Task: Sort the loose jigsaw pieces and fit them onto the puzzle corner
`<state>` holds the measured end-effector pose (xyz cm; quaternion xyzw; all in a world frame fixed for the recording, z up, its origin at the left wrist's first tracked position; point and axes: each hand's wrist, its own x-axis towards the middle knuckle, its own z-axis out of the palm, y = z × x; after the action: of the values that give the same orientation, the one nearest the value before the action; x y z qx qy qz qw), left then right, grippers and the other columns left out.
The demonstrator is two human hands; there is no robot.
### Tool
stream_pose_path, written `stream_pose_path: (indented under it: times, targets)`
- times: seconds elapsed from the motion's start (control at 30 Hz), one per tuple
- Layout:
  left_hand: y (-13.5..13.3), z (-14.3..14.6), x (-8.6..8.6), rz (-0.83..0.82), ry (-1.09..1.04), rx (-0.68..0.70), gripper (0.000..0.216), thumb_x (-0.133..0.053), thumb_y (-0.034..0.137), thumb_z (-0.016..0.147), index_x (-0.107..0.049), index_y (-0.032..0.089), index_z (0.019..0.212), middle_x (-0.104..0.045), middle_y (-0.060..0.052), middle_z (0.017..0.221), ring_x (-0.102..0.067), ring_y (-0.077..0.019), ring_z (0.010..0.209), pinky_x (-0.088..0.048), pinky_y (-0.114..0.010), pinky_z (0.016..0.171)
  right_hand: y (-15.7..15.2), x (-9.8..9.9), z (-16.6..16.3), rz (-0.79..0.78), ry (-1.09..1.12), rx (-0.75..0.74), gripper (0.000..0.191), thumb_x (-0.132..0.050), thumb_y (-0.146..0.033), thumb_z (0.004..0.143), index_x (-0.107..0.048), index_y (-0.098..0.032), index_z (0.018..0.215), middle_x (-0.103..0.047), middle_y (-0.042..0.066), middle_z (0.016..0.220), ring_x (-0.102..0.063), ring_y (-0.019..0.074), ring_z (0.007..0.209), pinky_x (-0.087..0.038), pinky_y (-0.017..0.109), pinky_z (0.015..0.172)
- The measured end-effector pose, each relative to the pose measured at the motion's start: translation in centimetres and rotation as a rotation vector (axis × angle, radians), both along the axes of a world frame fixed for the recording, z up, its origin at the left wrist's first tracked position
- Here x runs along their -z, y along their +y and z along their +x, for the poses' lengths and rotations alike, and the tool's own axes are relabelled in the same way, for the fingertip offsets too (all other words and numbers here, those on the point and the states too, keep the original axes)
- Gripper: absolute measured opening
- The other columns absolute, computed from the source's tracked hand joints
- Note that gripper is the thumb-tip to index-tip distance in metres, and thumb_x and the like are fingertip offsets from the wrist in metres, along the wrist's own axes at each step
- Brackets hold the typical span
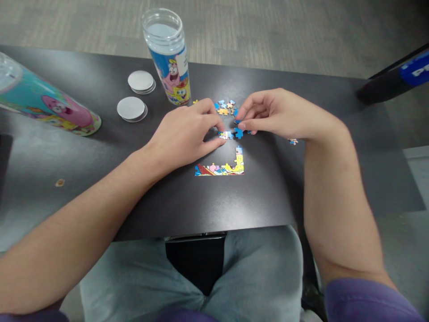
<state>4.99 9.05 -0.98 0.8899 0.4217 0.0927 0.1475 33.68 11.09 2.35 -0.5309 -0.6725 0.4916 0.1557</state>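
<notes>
Jigsaw strip (226,135), small and joined, flat on the dark table (268,201) between the hands; probably light, stiff card, apt to slide on the smooth top and part at its joints, hence best taken by opposite edges, low and gently. Left hand (182,129): thumb and forefinger narrowed about the strip, holding its left part. Right hand (276,112): fingertips close together just beside a blue piece (238,133); whether they pinch another piece cannot be told. Nearer the person, an L-shaped border section (238,167); beyond, loose pieces (224,112). Farther out, an upright canister (173,74), white discs (140,80) and a second canister (67,107)
</notes>
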Motion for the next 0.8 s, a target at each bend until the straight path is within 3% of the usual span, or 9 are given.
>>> stream_pose_path:
  times: [0.13,0.23,0.47,0.57,0.8]
  targets:
    - [-0.1,0.0,0.0,0.003,-0.032,-0.007,0.028,-0.077,0.048,0.123,-0.095,0.03,0.135,-0.082,-0.005,0.15,-0.077,-0.025,0.105,-0.062,-0.039,0.101,-0.1,-0.7,1.0,0.11,-0.032,0.118,0.028,-0.11,-0.032,0.097,-0.083,-0.034,0.105,-0.091,0.002,0.099,-0.081,0.0283,0.101,-0.065,0.044,0.092]
    - [-0.1,0.1,-0.3,-0.021,-0.014,-0.018,0.026,-0.079,0.045,0.122,-0.095,0.029,0.134,-0.082,-0.007,0.153,-0.08,-0.0275,0.104,-0.063,-0.042,0.104,-0.1,-1.1,1.6,0.16,-0.045,0.189,0.028,-0.109,-0.034,0.096,-0.082,-0.033,0.105,-0.09,0.003,0.101,-0.081,0.0292,0.105,-0.064,0.045,0.095]
    - [-0.4,0.7,-0.8,-0.057,0.065,-0.038,0.033,-0.077,0.043,0.126,-0.091,0.028,0.152,-0.078,-0.009,0.16,-0.073,-0.0241,0.093,-0.063,-0.048,0.111,0.6,-0.3,2.2,0.201,-0.14,0.142,0.035,-0.114,-0.047,0.091,-0.082,-0.036,0.103,-0.091,0.006,0.102,-0.087,0.0387,0.109,-0.071,0.054,0.09]
    - [-0.2,0.7,-0.1,-0.022,0.062,0.002,0.042,-0.076,0.049,0.125,-0.091,0.034,0.161,-0.078,-0.01,0.162,-0.077,-0.0306,0.101,-0.064,-0.052,0.108,1.2,0.4,2.7,0.256,-0.197,0.158,0.033,-0.113,-0.047,0.092,-0.083,-0.037,0.103,-0.092,0.007,0.105,-0.088,0.0404,0.111,-0.073,0.055,0.091]
    - [-0.3,0.4,0.6,0.004,0.032,0.049,0.043,-0.064,0.048,0.127,-0.098,0.036,0.149,-0.083,-0.011,0.157,-0.079,-0.0368,0.117,-0.062,-0.055,0.113,1.9,1.7,3.2,0.339,-0.371,0.163,0.015,-0.101,-0.034,0.098,-0.088,-0.034,0.107,-0.091,0.008,0.104,-0.089,0.0397,0.111,-0.072,0.052,0.096]
